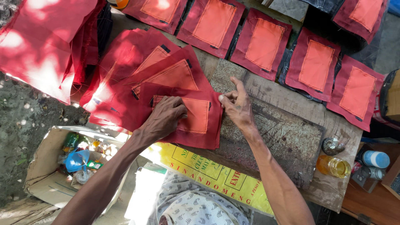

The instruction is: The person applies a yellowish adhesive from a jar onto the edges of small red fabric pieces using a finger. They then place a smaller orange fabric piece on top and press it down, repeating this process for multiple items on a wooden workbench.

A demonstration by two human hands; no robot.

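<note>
I look down at a worn wooden table under patchy sunlight. Across its far edge lies a row of dark red fabric pieces, each with an orange rectangle stitched to its middle. To my left a big heap of plain red cloth hangs over the table's end. Nearer me a dark, scuffed board rests on the table, with a yellow printed sheet sticking out below it. A fanned stack of the same red pieces sits at the board's left end. The top piece lies flat on that stack, half over the board. My left hand presses down on its orange patch, fingers curled, gripping nothing. My right hand is at the piece's right edge, thumb and fingers pinched together on a small pale thing I cannot make out, forefinger raised. An open cardboard box of oddments stands on the ground to my left. A small jar of yellow liquid stands at the table's right.
</note>
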